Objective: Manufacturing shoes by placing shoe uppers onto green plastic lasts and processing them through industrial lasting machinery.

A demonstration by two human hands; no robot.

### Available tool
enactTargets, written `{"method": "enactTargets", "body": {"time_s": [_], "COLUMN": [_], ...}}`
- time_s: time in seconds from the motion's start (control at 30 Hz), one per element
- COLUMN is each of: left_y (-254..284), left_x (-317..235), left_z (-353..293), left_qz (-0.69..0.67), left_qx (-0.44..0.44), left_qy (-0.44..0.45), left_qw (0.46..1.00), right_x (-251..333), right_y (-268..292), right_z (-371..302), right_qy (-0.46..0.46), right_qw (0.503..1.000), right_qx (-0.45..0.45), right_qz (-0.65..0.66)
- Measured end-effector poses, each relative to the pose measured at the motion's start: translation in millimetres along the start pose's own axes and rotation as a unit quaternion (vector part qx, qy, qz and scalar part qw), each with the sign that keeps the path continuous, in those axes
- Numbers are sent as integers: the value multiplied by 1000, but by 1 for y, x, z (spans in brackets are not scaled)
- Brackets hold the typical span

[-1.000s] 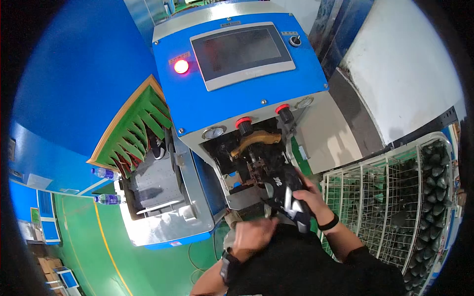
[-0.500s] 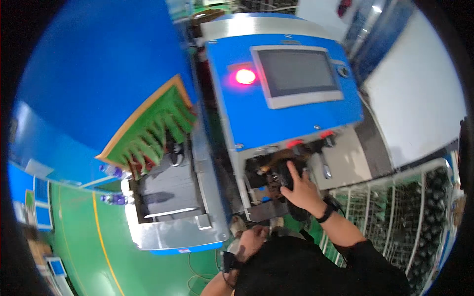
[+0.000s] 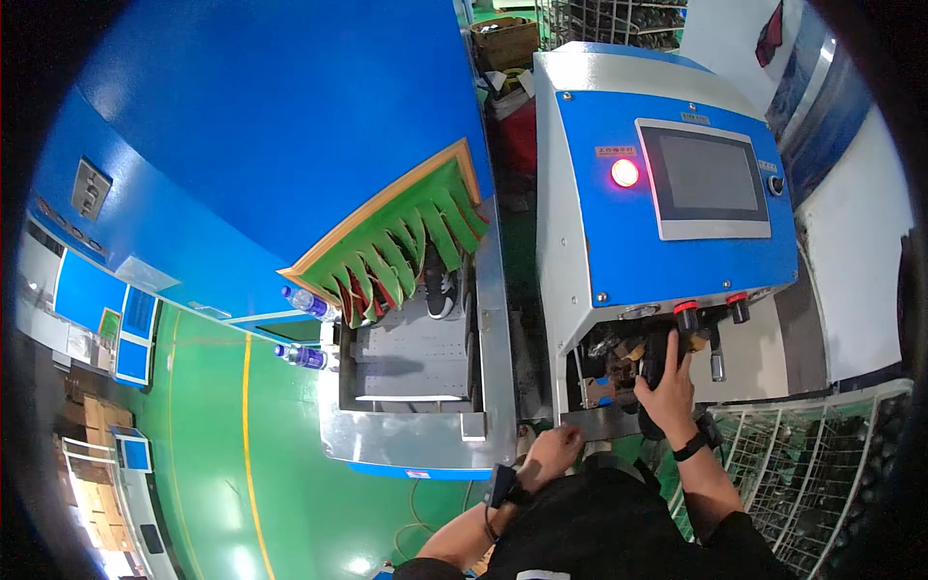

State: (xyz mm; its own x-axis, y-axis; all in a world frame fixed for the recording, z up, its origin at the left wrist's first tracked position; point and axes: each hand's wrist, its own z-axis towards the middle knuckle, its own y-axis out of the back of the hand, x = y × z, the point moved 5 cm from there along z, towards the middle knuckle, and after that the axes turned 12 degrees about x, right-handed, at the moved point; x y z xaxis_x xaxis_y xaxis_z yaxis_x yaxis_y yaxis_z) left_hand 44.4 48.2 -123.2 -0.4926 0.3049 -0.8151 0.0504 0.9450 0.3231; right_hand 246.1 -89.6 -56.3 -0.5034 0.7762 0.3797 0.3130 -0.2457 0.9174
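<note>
right hand (image 3: 667,391): fingers gripping black shoe (image 3: 653,360) | left hand (image 3: 553,450): fingers curled, grip unclear

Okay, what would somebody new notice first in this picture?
Probably the glowing round red lamp beside the grey touchscreen on the blue-and-white machine cabinet at upper right. Below it, the right hand presses a dark shoe into the machine's opening. Left of centre, green strip curtains hang over a grey metal conveyor tray where a black-and-white shoe emerges.
</note>
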Motion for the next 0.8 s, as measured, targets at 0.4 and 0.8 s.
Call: {"method": "enactTargets", "body": {"time_s": [0.4, 0.8], "left_y": [-94, -67], "left_x": [-29, 20], "left_z": [8, 9], "left_qz": [-529, -264], "left_qx": [448, 316], "left_qy": [114, 53], "left_qw": [712, 910], "right_x": [26, -32], "right_y": [47, -7], "right_z": [-184, -135], "right_qy": [186, -87], "right_qw": [957, 749], "right_qx": [220, 16], "right_qz": [-38, 657]}}
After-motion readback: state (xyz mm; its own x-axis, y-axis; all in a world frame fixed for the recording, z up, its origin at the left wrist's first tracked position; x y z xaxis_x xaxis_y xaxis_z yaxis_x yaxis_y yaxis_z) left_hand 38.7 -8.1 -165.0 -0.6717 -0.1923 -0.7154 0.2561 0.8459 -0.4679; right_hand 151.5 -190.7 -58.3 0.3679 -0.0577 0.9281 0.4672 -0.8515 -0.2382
